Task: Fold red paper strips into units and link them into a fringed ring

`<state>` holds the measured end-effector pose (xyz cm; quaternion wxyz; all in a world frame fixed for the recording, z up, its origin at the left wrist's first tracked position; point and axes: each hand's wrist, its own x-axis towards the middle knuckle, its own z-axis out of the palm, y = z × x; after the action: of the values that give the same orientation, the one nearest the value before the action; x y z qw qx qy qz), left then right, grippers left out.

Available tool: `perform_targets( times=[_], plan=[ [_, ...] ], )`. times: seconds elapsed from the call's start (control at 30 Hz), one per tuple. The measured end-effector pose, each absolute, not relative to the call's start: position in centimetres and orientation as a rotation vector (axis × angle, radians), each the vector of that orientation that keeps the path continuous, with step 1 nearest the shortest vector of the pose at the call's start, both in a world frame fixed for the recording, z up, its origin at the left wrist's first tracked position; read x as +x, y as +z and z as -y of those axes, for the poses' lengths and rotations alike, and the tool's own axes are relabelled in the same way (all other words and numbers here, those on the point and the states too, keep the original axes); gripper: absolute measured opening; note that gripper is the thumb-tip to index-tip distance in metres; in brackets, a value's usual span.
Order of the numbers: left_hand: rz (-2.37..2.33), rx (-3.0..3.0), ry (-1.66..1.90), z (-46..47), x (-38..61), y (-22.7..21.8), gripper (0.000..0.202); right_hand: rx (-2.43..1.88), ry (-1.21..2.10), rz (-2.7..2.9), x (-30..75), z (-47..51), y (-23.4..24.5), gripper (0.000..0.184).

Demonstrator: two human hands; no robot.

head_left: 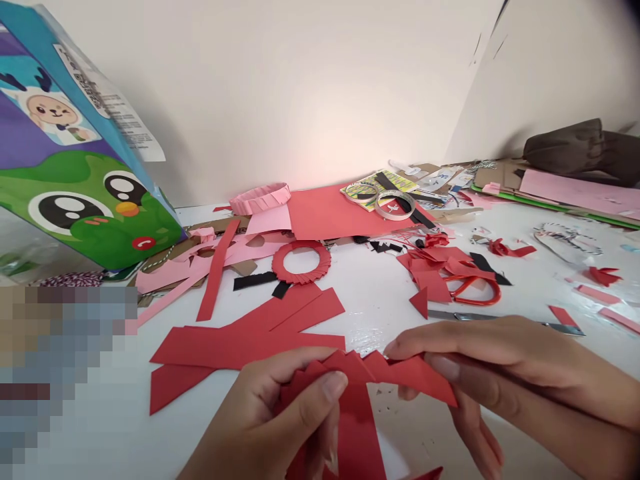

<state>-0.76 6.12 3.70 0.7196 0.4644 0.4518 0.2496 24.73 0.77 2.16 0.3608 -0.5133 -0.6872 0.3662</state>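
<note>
My left hand (273,417) and my right hand (480,367) together hold a folded red paper strip (395,373) low in the head view, just above the white table (380,300). The left thumb and fingers pinch the pleated, zigzag end. My right hand's fingers press the strip's right end flat between them. A longer tail of the same red paper (357,433) hangs down between my hands. Loose red paper strips (250,333) lie on the table right behind my left hand.
A pleated red paper ring (301,261), a pink pleated ring (260,197), red-handled scissors (473,293), tape rolls (395,205), a red sheet (330,210) and pink scraps (200,260) litter the table. A colourful cartoon bag (75,153) stands left; wall behind.
</note>
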Motion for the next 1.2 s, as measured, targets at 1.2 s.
perform_targets(
  times=[1.2],
  plan=[
    [-0.996, 0.926, 0.580, -6.1, -0.4, 3.7, 0.053, -1.001, 1.883, 1.205, 22.5, -5.0, 4.2, 0.034]
  ],
)
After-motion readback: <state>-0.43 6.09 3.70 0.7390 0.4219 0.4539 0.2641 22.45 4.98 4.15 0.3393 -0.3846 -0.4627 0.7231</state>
